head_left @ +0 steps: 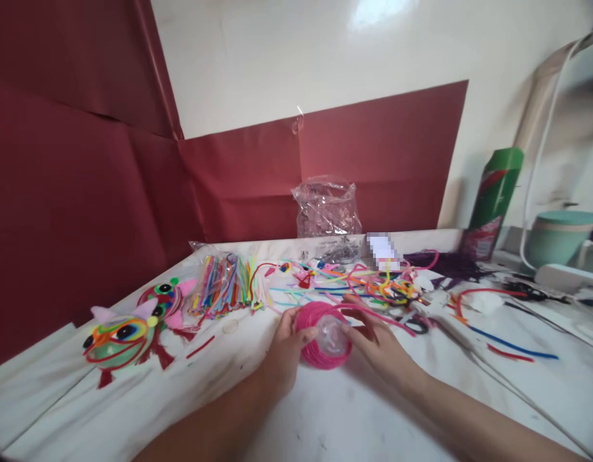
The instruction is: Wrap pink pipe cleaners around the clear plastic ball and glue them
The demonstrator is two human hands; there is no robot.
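In front of me is a round, clear plastic cup (pixel 331 336) with pink pipe cleaner (pixel 312 350) wound around it in tight rings. My left hand (pixel 287 343) grips its left side, thumb across the front and fingers behind. At the right side is my right hand (pixel 373 343), its thumb by the clear part and its fingers curled around the pipe cleaner where it leaves the coil. From there the strand's loose end (pixel 393 321) stretches off to the right. Just beyond it lie dark-handled scissors (pixel 414 324).
Two decorated animal heads (pixel 118 343) stand at the left, near a bundle of colourful pipe cleaners (pixel 226 285). Loose pipe cleaners (pixel 387 282) are tangled behind my hands. Farther back are a clear plastic bag (pixel 328 208) and a green bottle (pixel 496 192). A cable (pixel 503 382) crosses the right side.
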